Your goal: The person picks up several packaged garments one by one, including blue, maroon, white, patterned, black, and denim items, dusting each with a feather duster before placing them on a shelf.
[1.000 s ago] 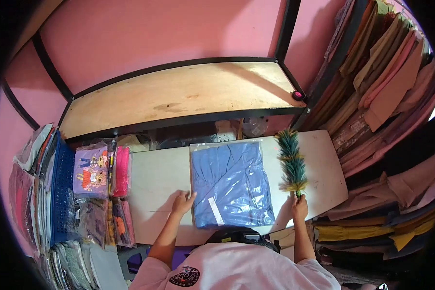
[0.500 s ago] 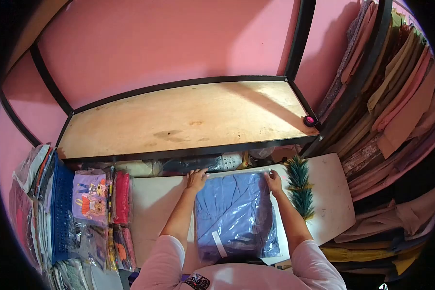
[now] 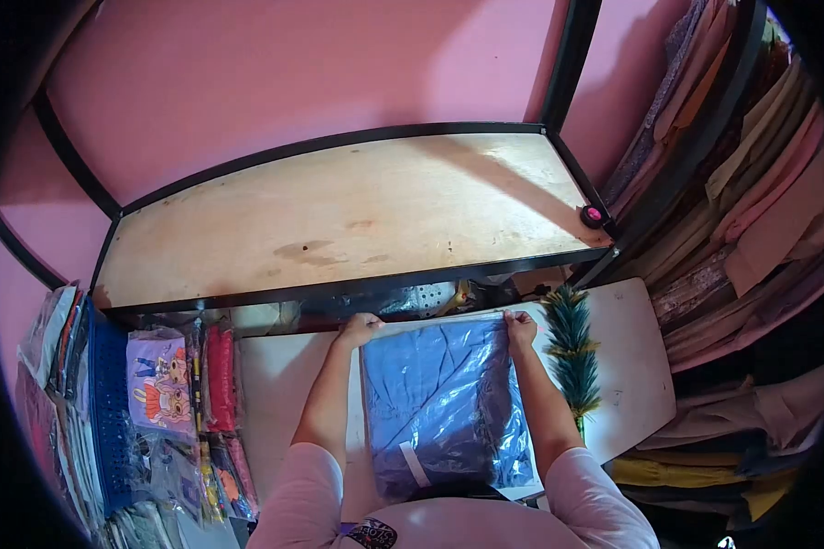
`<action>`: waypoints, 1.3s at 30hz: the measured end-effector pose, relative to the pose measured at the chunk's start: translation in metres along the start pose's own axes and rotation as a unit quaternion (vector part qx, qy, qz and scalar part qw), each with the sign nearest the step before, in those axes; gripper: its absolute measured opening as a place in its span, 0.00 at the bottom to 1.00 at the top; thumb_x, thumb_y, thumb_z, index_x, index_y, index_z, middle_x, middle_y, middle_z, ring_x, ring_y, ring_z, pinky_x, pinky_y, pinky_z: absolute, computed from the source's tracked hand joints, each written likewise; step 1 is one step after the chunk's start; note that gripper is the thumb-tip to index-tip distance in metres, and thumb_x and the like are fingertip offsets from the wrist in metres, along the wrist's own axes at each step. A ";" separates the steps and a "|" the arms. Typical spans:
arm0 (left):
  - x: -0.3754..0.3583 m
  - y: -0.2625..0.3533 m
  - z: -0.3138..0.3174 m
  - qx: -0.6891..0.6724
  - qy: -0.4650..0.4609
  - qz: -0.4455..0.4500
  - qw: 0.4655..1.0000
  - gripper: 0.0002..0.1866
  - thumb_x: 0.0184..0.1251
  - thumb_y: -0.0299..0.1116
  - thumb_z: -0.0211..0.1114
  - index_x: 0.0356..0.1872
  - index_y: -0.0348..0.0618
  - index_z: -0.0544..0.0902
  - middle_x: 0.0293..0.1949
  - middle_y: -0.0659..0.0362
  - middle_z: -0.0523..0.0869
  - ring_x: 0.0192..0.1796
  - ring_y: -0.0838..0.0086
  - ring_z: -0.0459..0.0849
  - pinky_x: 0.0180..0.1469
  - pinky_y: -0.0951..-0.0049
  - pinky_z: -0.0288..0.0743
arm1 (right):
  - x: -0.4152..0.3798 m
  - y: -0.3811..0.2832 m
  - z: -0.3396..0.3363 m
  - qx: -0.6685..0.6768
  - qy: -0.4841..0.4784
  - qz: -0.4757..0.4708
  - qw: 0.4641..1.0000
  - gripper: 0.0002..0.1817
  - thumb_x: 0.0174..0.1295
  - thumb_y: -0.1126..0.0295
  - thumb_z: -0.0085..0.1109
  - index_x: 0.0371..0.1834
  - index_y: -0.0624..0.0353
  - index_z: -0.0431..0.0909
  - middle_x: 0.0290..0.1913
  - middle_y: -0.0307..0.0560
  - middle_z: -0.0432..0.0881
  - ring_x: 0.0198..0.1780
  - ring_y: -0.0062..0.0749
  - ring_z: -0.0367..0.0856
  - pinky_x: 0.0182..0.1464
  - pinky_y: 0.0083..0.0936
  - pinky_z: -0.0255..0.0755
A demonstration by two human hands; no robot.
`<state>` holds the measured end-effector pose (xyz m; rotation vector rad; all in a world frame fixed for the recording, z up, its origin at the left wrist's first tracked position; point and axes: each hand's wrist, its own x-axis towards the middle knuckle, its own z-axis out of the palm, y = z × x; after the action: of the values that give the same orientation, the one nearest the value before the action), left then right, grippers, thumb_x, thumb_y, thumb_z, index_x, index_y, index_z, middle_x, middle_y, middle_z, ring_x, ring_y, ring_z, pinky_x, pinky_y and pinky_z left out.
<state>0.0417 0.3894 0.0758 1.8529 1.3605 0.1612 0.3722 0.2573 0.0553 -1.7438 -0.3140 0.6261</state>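
A folded blue garment in a clear plastic bag (image 3: 435, 403) lies flat on the white table (image 3: 279, 384) in front of me, a white strip showing near its lower edge. At the bag's far left corner, my left hand (image 3: 362, 328) is closed with its fingers pinching the plastic. My right hand (image 3: 521, 328) pinches the far right corner in the same way. Between both hands the bag's far edge is stretched fairly straight.
A green tinsel-like strand (image 3: 572, 348) lies right of the bag. On the left, packed clothes (image 3: 162, 380) sit beside a blue basket (image 3: 108, 403). A wooden shelf (image 3: 339, 220) holding a black-and-pink roll (image 3: 592, 216) spans the back. Garments (image 3: 751, 220) hang on the right.
My left hand has gone from lying spread at the bag's far left corner to pinching it. My right hand stays at its corner, and the view has shifted slightly.
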 end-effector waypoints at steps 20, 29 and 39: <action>-0.216 -0.022 0.063 -0.062 0.356 0.034 0.932 0.15 0.58 0.26 0.55 0.46 0.33 0.69 0.40 0.45 0.76 0.45 0.58 0.76 0.48 0.66 0.68 | -0.176 0.020 -0.218 -0.482 0.141 -0.258 0.825 0.40 0.43 0.57 0.62 0.55 0.71 0.56 0.50 0.63 0.64 0.54 0.56 0.61 0.57 0.44 0.52; -0.274 -0.014 0.114 -0.135 0.234 -0.022 0.963 0.22 0.50 0.36 0.66 0.43 0.33 0.72 0.32 0.47 0.80 0.35 0.60 0.80 0.39 0.67 0.72 | -0.200 0.028 -0.244 -0.432 -0.024 -0.162 0.887 0.14 0.58 0.63 0.47 0.40 0.62 0.62 0.24 0.61 0.75 0.27 0.58 0.74 0.29 0.47 0.67; -0.265 0.005 0.100 -0.137 0.157 -0.056 0.976 0.24 0.44 0.44 0.68 0.38 0.36 0.75 0.35 0.49 0.81 0.38 0.62 0.81 0.42 0.67 0.72 | -0.254 0.035 -0.267 -0.514 -0.145 -0.202 0.821 0.15 0.61 0.56 0.44 0.36 0.58 0.62 0.29 0.57 0.75 0.29 0.55 0.76 0.29 0.45 0.70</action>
<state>-0.0098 0.1128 0.1045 1.5604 1.5642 0.5744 0.3104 -0.1004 0.1263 -2.4699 -1.4076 0.4074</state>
